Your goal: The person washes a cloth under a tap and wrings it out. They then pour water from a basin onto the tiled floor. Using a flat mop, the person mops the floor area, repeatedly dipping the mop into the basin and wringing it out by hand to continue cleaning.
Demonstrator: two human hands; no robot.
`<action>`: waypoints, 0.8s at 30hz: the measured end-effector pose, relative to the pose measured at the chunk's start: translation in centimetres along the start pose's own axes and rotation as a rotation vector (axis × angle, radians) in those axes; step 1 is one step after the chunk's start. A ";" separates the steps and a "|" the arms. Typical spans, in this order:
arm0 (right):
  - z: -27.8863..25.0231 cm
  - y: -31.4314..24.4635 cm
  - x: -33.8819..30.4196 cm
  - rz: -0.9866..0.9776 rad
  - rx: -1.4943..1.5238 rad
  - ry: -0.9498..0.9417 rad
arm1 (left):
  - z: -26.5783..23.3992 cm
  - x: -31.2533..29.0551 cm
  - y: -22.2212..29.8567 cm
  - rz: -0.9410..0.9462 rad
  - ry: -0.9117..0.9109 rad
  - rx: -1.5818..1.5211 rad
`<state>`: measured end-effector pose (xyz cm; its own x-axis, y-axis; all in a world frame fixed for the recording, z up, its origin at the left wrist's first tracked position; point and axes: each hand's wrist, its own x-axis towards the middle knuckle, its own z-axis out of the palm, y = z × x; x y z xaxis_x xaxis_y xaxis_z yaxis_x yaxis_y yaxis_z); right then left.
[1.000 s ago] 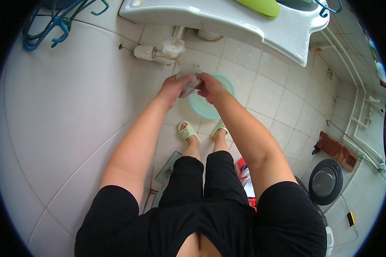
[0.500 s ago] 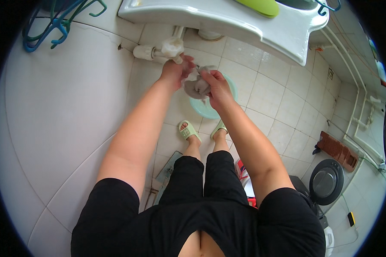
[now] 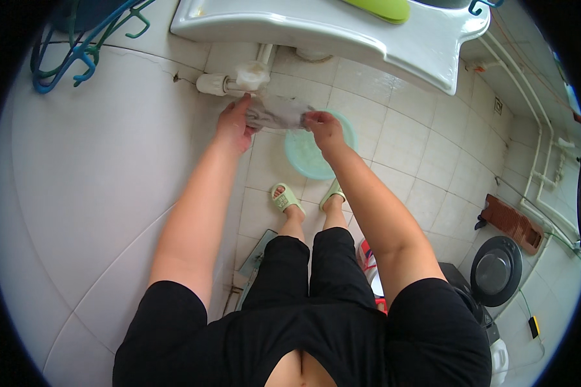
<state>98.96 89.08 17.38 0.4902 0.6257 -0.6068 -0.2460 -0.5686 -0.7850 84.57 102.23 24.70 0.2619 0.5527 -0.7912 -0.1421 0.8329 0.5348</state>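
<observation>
A wet, pale grey cloth [image 3: 276, 115] is stretched sideways between my hands, smeared by motion; whether it is a sock or a rag I cannot tell. Its left end is gripped by my left hand [image 3: 235, 126], just below the white tap [image 3: 250, 77]. My right hand [image 3: 325, 128] pinches the other end over a light green basin [image 3: 311, 155] on the floor. Whitish water shows in the basin.
A white washbasin [image 3: 290, 32] with a green object [image 3: 384, 9] on it juts out above. Blue and green hangers [image 3: 81, 55] hang at upper left. A brown washboard [image 3: 511, 222] leans at right, near a round black lid [image 3: 496, 271]. My feet wear green slippers [image 3: 283, 197].
My hands have moved apart, the left one going left and toward me. The cloth, bunched near my right hand before, is now drawn out between both hands under the tap.
</observation>
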 end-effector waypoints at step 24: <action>4.8 -5.2 0.8 0.596 0.931 -0.358 | -4.6 -5.9 -0.5 0.337 -0.351 -0.093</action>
<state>96.56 95.09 20.38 -0.1377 0.5908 -0.7950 -0.9506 -0.3042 -0.0614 78.70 98.69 27.77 0.4902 0.7625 -0.4221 -0.3548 0.6170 0.7025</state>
